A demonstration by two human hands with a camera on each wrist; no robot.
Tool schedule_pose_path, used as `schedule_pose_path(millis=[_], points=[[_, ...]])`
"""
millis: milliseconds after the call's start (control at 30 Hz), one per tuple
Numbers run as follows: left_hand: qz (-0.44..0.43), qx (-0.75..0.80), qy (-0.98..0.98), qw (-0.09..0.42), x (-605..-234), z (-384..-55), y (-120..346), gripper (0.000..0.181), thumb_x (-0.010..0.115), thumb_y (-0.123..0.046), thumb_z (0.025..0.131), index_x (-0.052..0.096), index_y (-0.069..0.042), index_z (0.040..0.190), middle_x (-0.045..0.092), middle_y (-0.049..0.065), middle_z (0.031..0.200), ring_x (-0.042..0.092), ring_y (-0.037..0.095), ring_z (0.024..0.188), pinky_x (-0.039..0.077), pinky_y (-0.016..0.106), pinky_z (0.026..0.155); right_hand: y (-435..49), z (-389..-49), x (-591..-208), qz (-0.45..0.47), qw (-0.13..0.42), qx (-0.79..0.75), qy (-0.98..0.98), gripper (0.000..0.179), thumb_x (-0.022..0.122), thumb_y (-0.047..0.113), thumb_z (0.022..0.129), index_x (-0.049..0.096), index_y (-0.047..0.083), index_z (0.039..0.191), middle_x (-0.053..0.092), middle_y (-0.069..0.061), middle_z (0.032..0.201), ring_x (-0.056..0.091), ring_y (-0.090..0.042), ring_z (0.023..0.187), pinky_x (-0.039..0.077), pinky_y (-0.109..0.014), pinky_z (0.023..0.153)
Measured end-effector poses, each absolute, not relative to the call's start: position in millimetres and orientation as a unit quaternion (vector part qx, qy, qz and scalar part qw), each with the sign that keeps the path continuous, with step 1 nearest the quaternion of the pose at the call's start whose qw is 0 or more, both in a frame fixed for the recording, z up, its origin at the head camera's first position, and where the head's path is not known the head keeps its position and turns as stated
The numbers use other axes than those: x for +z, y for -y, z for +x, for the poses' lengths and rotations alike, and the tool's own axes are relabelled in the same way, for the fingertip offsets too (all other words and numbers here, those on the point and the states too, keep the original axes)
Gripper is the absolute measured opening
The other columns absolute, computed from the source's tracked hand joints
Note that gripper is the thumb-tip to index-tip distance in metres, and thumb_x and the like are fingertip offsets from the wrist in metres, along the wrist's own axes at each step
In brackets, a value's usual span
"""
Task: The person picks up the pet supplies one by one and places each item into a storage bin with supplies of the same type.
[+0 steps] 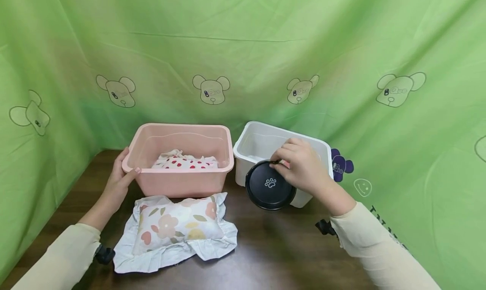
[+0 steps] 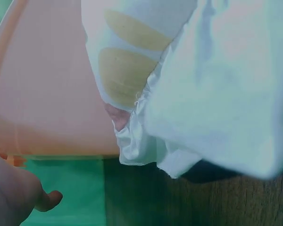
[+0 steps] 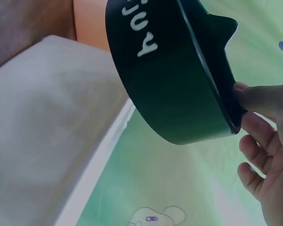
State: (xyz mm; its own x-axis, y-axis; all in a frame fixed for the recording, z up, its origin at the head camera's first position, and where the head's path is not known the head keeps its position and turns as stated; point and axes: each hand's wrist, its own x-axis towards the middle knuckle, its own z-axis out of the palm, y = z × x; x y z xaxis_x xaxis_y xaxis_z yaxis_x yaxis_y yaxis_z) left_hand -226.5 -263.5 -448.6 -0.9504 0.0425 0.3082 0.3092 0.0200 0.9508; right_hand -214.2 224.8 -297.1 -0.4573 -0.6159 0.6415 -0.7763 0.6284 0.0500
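With its thumb and fingers, my right hand (image 1: 300, 165) pinches the rim of a black pet bowl (image 1: 270, 184). The bowl hangs tilted in front of the white bin (image 1: 247, 150), a paw print facing me. Pale lettering and a pointed ear on its rim show in the right wrist view. My left hand (image 1: 117, 180) grips the near left corner of the pink bin (image 1: 182, 182), thumb at the front rim and fingers along the left side. Inside that bin lies a white cloth item with red spots (image 1: 184, 162). A floral pillow (image 1: 182, 226) with a white ruffle lies before it.
Green fabric (image 1: 250, 41) printed with bear heads hangs behind and on both sides. The two bins stand side by side at the back of the dark wooden table (image 1: 273, 256). A purple bear print (image 1: 340, 165) shows right of the white bin.
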Motion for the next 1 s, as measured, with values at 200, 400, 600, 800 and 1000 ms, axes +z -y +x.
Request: schedule_pose_path(millis=[200, 400, 600, 800, 1000], points=[[-0.124, -0.692, 0.705, 0.094, -449, -225, 264, 0.076, 0.051, -0.008, 0.106, 0.002, -0.007, 0.164, 0.001, 0.023, 0.170, 0.017, 0.033, 0.152, 0.029, 0.006, 0.107, -224, -228, -280, 0.405, 0.326, 0.107, 0.848, 0.018, 0.089, 0.007, 0.075, 0.075, 0.015, 0.083, 0.073, 0.002, 0.078, 0.054, -0.022, 0.082, 0.036, -0.039, 0.075], [-0.128, -0.692, 0.704, 0.095, -449, -226, 263, 0.076, 0.051, -0.009, 0.106, 0.002, -0.008, 0.164, 0.002, 0.023, 0.170, 0.018, 0.033, 0.152, 0.029, 0.006, 0.107, -224, -248, -265, 0.396, 0.333, 0.092, 0.851, 0.015, 0.088, 0.008, 0.076, 0.077, 0.015, 0.083, 0.073, 0.000, 0.077, 0.055, -0.024, 0.083, 0.037, -0.041, 0.077], [-0.124, -0.691, 0.706, 0.094, -450, -227, 262, 0.076, 0.051, -0.010, 0.106, 0.002, -0.009, 0.164, 0.002, 0.021, 0.170, 0.016, 0.033, 0.152, 0.028, 0.006, 0.107, -222, -272, -254, 0.390, 0.348, 0.078, 0.849, 0.012, 0.087, 0.009, 0.077, 0.077, 0.013, 0.084, 0.074, -0.001, 0.078, 0.054, -0.025, 0.082, 0.035, -0.043, 0.078], [-0.121, -0.684, 0.713, 0.090, -451, -227, 260, 0.076, 0.051, -0.012, 0.107, 0.002, -0.009, 0.164, 0.004, 0.022, 0.169, 0.017, 0.035, 0.152, 0.029, 0.004, 0.105, -223, -290, -245, 0.374, 0.347, 0.068, 0.858, 0.011, 0.087, 0.010, 0.079, 0.078, 0.012, 0.084, 0.075, -0.002, 0.080, 0.054, -0.026, 0.085, 0.034, -0.043, 0.080], [-0.119, -0.678, 0.719, 0.092, -453, -227, 259, 0.075, 0.050, -0.011, 0.107, 0.002, -0.010, 0.164, 0.007, 0.023, 0.169, 0.019, 0.037, 0.150, 0.029, 0.004, 0.105, -225, -308, -240, 0.364, 0.337, 0.060, 0.867, 0.009, 0.086, 0.012, 0.080, 0.079, 0.012, 0.085, 0.075, -0.001, 0.080, 0.054, -0.026, 0.085, 0.033, -0.043, 0.080]])
